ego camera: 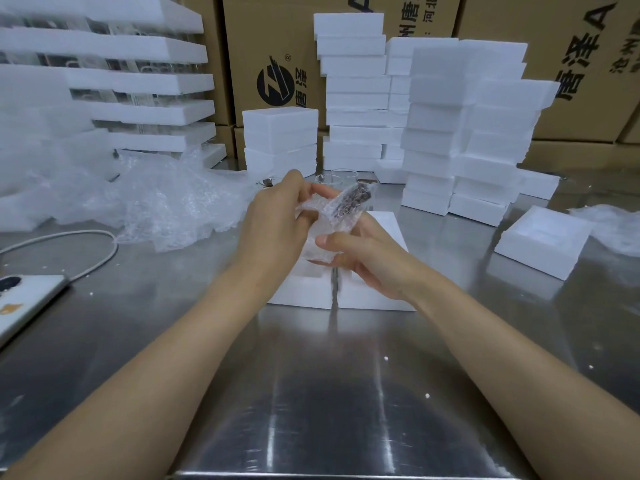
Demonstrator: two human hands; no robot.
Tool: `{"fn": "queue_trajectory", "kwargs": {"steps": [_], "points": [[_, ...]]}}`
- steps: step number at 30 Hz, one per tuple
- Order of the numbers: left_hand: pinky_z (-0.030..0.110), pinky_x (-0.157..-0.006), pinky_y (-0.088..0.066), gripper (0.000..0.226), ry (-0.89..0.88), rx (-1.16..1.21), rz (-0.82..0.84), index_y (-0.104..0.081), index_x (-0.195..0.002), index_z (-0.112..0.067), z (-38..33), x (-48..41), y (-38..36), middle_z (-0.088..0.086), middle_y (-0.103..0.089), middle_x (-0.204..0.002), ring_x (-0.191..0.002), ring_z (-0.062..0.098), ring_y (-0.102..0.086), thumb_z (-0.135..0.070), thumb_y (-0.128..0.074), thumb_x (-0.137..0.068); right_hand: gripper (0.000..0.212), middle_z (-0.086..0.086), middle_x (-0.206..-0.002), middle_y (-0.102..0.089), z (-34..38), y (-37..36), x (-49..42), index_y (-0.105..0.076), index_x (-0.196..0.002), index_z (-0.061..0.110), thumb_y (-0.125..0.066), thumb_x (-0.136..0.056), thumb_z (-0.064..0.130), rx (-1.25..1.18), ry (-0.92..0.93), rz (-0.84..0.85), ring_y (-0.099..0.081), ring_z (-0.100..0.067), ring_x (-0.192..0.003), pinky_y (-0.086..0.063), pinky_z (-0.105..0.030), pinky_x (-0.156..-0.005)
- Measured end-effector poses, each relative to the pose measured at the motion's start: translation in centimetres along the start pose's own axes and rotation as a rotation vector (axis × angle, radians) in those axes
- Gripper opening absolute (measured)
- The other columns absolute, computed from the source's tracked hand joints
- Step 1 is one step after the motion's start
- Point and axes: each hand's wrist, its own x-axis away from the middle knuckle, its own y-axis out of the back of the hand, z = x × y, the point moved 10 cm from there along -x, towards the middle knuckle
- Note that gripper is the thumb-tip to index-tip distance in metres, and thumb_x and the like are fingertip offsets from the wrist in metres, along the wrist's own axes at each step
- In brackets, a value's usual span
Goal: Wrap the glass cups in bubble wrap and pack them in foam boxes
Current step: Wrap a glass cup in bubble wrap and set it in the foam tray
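Note:
A glass cup wrapped in bubble wrap (pixel 341 209) is held tilted above the table centre, its upper end pointing up and to the right. My left hand (pixel 277 220) grips its left side, fingers curled over the wrap. My right hand (pixel 363 258) holds it from below, thumb pressed on the wrap's lower end. Directly under the hands lies an open white foam box (pixel 374 296), its two halves side by side. Bare glass cups (pixel 341 176) stand just behind the hands.
A loose pile of bubble wrap (pixel 156 202) lies at the left. Stacks of foam boxes (pixel 460 133) rise behind and to the right, with cardboard cartons (pixel 277 46) beyond. A single foam box (pixel 543 242) sits at the right. A phone (pixel 24 303) and cable (pixel 86 258) lie near the left.

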Motion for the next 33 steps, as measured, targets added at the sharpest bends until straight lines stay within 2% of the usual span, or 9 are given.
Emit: {"fn": "queue_trajectory", "kwargs": {"steps": [5,8,10,13,17,21,24,27,33], "points": [[0.027,-0.071,-0.048,0.024,0.031,0.085,0.075,-0.041,-0.097,-0.019,0.5,0.1,-0.9,-0.002,-0.066,-0.101,-0.088,0.012,-0.061,-0.007,-0.061,-0.09,0.063,0.006,-0.139,-0.052,-0.4,0.3,-0.1,-0.04,-0.133,0.04,-0.054,-0.082,0.005,-0.07,-0.038,-0.023,-0.051,-0.018,-0.128,-0.054,-0.043,-0.091],[0.022,-0.079,-0.048,0.035,-0.046,0.043,0.085,-0.059,-0.117,-0.019,-0.7,0.1,-0.6,-0.003,-0.071,-0.106,-0.091,0.013,-0.063,0.0,-0.059,-0.088,0.055,0.007,-0.127,-0.06,-0.3,0.0,-0.2,-0.05,-0.115,0.047,-0.052,-0.082,0.004,-0.105,-0.029,-0.003,-0.058,-0.017,-0.118,-0.056,-0.038,-0.083],[0.027,-0.079,-0.048,0.033,-0.089,-0.024,0.069,-0.071,-0.11,-0.019,-1.3,0.1,-0.3,0.001,-0.074,-0.096,-0.087,0.019,-0.065,0.001,-0.06,-0.086,0.052,0.006,-0.131,-0.057,-0.2,-0.1,-0.1,-0.055,-0.109,0.048,-0.052,-0.08,0.005,-0.114,-0.037,-0.014,-0.057,-0.017,-0.118,-0.057,-0.035,-0.078],[0.039,-0.073,-0.049,0.024,-0.075,-0.085,0.059,-0.073,-0.101,-0.016,-1.4,0.2,-0.2,0.003,-0.073,-0.089,-0.084,0.025,-0.064,-0.003,-0.06,-0.085,0.053,0.013,-0.108,-0.067,-0.3,-0.5,-0.1,-0.065,-0.098,0.052,-0.049,-0.081,0.004,-0.111,-0.039,0.036,-0.065,-0.009,-0.101,-0.057,-0.031,-0.074],[0.031,-0.063,-0.04,0.025,-0.041,-0.215,-0.006,-0.066,-0.103,-0.025,-1.7,0.8,-0.1,-0.008,-0.069,-0.087,-0.084,0.023,-0.062,-0.012,-0.057,-0.084,0.042,0.01,-0.098,-0.07,-0.4,0.0,-0.3,-0.057,-0.105,0.038,-0.046,-0.081,0.006,-0.202,-0.03,0.014,-0.067,-0.01,-0.092,-0.058,-0.035,-0.071],[0.022,-0.082,-0.045,0.036,0.073,0.117,0.044,-0.059,-0.117,-0.029,-1.3,0.6,-0.8,-0.017,-0.064,-0.112,-0.101,0.006,-0.058,-0.011,-0.053,-0.087,0.036,0.003,-0.092,-0.072,0.1,1.0,-0.4,-0.07,-0.095,0.031,-0.044,-0.08,0.011,-0.313,0.012,-0.048,-0.069,-0.013,-0.088,-0.057,-0.032,-0.067],[0.024,-0.092,-0.046,0.034,0.199,0.231,0.102,-0.06,-0.12,-0.021,-0.1,0.7,-1.6,-0.005,-0.064,-0.117,-0.107,0.008,-0.057,-0.006,-0.051,-0.09,0.038,0.002,-0.094,-0.073,0.1,1.3,-0.5,-0.061,-0.109,0.024,-0.045,-0.077,0.011,-0.344,0.007,-0.076,-0.07,-0.013,-0.088,-0.057,-0.033,-0.067],[0.034,-0.086,-0.052,0.028,0.274,0.299,0.11,-0.064,-0.109,-0.019,0.7,0.7,-2.0,-0.001,-0.068,-0.104,-0.099,0.014,-0.063,-0.004,-0.051,-0.09,0.045,0.007,-0.103,-0.071,0.1,0.8,-0.4,-0.053,-0.119,0.024,-0.047,-0.077,0.008,-0.264,-0.002,-0.057,-0.068,-0.012,-0.094,-0.057,-0.034,-0.071],[0.005,-0.06,-0.04,0.045,0.192,0.337,0.056,-0.062,-0.091,-0.031,0.2,0.8,-1.4,-0.026,-0.065,-0.079,-0.078,-0.004,-0.061,0.01,-0.052,-0.075,0.068,0.007,-0.122,-0.063,-0.4,0.8,-0.5,-0.041,-0.139,0.027,-0.051,-0.076,0.005,-0.138,-0.036,-0.072,-0.064,-0.012,-0.105,-0.057,-0.04,-0.077]]}}
